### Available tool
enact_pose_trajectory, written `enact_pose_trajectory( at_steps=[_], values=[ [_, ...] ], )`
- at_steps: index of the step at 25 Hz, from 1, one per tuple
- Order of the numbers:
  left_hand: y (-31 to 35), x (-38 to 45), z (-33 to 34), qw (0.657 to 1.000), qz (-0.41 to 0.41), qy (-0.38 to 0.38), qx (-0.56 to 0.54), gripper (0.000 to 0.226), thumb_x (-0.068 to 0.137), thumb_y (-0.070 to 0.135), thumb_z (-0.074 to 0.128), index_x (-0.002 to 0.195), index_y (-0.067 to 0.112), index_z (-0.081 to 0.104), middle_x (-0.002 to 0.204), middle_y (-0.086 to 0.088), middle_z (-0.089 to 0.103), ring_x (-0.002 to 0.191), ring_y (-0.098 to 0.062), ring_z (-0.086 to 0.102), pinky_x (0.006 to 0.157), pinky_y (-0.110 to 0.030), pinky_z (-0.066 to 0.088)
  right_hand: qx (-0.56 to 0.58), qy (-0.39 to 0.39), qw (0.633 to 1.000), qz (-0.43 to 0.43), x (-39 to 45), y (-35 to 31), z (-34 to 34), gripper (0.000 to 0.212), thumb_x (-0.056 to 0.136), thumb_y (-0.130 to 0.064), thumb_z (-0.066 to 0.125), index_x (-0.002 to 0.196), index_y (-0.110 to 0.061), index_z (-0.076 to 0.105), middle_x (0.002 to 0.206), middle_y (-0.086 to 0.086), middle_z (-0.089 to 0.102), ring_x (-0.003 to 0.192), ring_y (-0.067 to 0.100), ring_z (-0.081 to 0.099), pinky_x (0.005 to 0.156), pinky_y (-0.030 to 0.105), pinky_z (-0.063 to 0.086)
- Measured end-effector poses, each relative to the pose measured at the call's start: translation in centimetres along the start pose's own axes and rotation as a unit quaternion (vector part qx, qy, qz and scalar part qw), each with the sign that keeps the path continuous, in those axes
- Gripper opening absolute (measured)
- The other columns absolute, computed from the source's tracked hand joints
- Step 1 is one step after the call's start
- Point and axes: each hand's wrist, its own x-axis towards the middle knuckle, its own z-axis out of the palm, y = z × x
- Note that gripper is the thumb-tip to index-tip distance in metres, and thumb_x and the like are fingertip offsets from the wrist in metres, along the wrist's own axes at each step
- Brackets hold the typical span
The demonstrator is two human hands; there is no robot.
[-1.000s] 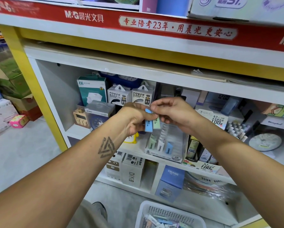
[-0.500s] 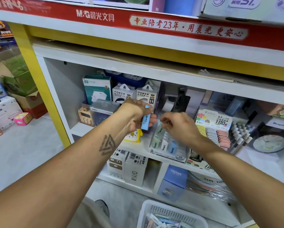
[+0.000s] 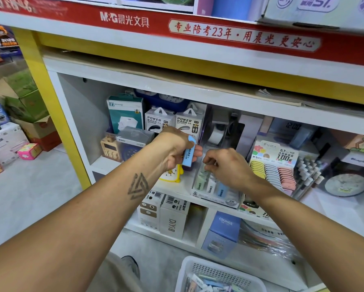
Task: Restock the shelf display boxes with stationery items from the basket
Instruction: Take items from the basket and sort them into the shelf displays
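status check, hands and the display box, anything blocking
Left hand shut on blue eraser, held upright beside the box. Right hand pinching a pale green item over the clear display box. Nothing blocking the box.

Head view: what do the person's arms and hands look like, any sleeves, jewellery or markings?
Both forearms are bare, with no sleeves in view. The left hand and right hand wear no gloves, and no rings or watch show. The left forearm bears a dark tattoo of interlocking triangles. No marking shows on the right forearm.
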Motion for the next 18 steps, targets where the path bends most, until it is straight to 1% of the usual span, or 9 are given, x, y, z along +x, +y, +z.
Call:
enact_pose_trajectory(
  at_steps=[4,8,10,12,14,15,16,17,18],
  values=[
    [-0.1,0.1,0.1,1.000,0.007,0.004,-0.011,0.022,0.100,-0.008,0.045,0.082,0.006,0.050,0.085,-0.023,0.067,0.086,-0.037,0.068,0.087,-0.050,0.056,0.007,0.018,1.000,0.001,-0.2,-0.4,0.3,0.010,0.092,-0.019,0.069,0.102,-0.022,0.069,0.093,-0.005,0.073,0.087,0.017,0.067,0.081,0.037,0.056],
    [-0.2,0.2,-0.1,1.000,0.010,-0.008,-0.018,0.020,0.100,-0.007,0.046,0.085,0.006,0.050,0.083,-0.022,0.067,0.074,-0.031,0.068,0.076,-0.044,0.057,-0.019,-0.008,1.000,0.003,-0.3,-0.2,0.3,0.008,0.093,-0.018,0.065,0.097,-0.022,0.071,0.093,-0.005,0.073,0.088,0.017,0.066,0.081,0.038,0.055],
    [-0.3,0.3,-0.2,1.000,0.013,-0.006,-0.022,0.016,0.098,-0.008,0.050,0.088,0.005,0.053,0.088,-0.025,0.068,0.070,-0.031,0.067,0.071,-0.043,0.058,-0.054,-0.042,0.998,-0.002,-0.3,-0.2,0.2,0.020,0.092,-0.011,0.059,0.098,-0.021,0.074,0.099,-0.005,0.073,0.093,0.018,0.066,0.083,0.038,0.056],
    [-0.3,0.3,-0.3,1.000,0.015,-0.002,-0.023,0.012,0.094,-0.009,0.057,0.095,0.003,0.059,0.094,-0.027,0.068,0.069,-0.031,0.067,0.062,-0.039,0.059,-0.054,-0.062,0.997,-0.003,-0.1,-0.2,0.1,0.029,0.093,-0.008,0.055,0.107,-0.022,0.076,0.107,-0.007,0.071,0.099,0.016,0.063,0.087,0.033,0.054],
    [-0.4,0.3,-0.3,1.000,0.015,-0.005,-0.007,0.015,0.091,-0.009,0.062,0.098,0.003,0.064,0.092,-0.024,0.070,0.067,-0.029,0.068,0.055,-0.033,0.059,0.091,-0.035,0.994,0.048,-0.1,-0.6,-0.9,0.027,0.097,-0.010,0.058,0.115,-0.022,0.074,0.105,-0.008,0.069,0.092,0.010,0.063,0.081,0.026,0.051],
    [-0.5,0.4,-0.2,1.000,0.015,-0.009,0.002,0.015,0.089,-0.009,0.063,0.097,0.005,0.066,0.089,-0.022,0.071,0.066,-0.027,0.069,0.053,-0.032,0.058,0.216,-0.013,0.973,0.084,0.0,-0.9,-1.7,0.024,0.098,-0.010,0.059,0.114,-0.021,0.073,0.100,-0.006,0.072,0.084,0.009,0.064,0.075,0.024,0.050],
    [-0.6,0.4,0.0,1.000,0.016,-0.011,0.007,0.016,0.088,-0.008,0.065,0.094,0.006,0.067,0.087,-0.020,0.072,0.065,-0.026,0.069,0.054,-0.031,0.059,0.338,0.006,0.934,0.112,0.1,-1.2,-2.7,0.020,0.099,-0.010,0.060,0.110,-0.020,0.073,0.092,-0.001,0.075,0.075,0.009,0.065,0.068,0.024,0.051],
    [-0.7,0.5,0.3,1.000,0.018,-0.014,0.010,0.016,0.086,-0.008,0.068,0.092,0.007,0.068,0.086,-0.019,0.072,0.065,-0.026,0.071,0.058,-0.034,0.061,0.421,0.020,0.898,0.126,0.1,-1.5,-3.6,0.016,0.098,-0.010,0.061,0.105,-0.018,0.073,0.085,0.004,0.076,0.068,0.013,0.065,0.063,0.025,0.052],
    [-0.9,0.6,0.6,1.000,0.022,-0.017,0.015,0.016,0.084,-0.007,0.071,0.091,0.007,0.068,0.086,-0.020,0.073,0.068,-0.027,0.072,0.067,-0.039,0.062,0.456,0.026,0.881,0.127,0.1,-1.7,-4.4,0.012,0.097,-0.010,0.064,0.102,-0.015,0.073,0.080,0.008,0.075,0.065,0.016,0.065,0.060,0.026,0.053]
  ],
)
